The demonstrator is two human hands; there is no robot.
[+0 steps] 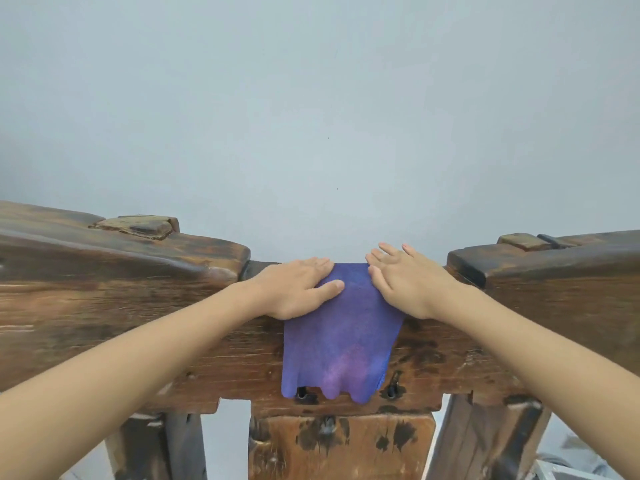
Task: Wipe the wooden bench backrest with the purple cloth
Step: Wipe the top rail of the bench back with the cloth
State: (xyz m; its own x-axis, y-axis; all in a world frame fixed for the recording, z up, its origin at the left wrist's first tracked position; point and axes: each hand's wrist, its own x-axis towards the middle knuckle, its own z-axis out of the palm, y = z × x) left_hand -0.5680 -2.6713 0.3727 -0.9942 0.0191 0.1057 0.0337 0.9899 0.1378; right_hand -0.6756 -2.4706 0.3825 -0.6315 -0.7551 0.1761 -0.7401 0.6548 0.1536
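Behind everything is a plain pale grey-blue wall (311,98), and in front of it stands the dark brown wooden bench backrest (138,323), a thick old rail that runs from left to right. A soft purple cloth (341,341) is draped over the low middle part of the rail's top edge, and most of it hangs down the front face towards the person. The left hand (298,289) lies flat on the cloth's upper left edge, with its fingers straight and its thumb pressing on the cloth. The right hand (405,275) lies flat on the upper right edge, fingers spread and straight. Neither hand is curled around the cloth; both only press it down. The two hands are about as near to the cloth as each other, one on each side. The rail's long way goes sideways, so the wiping will probably need to slide left or right along the wood. Higher blocks of wood sit at both ends of the low part and could stop the cloth.
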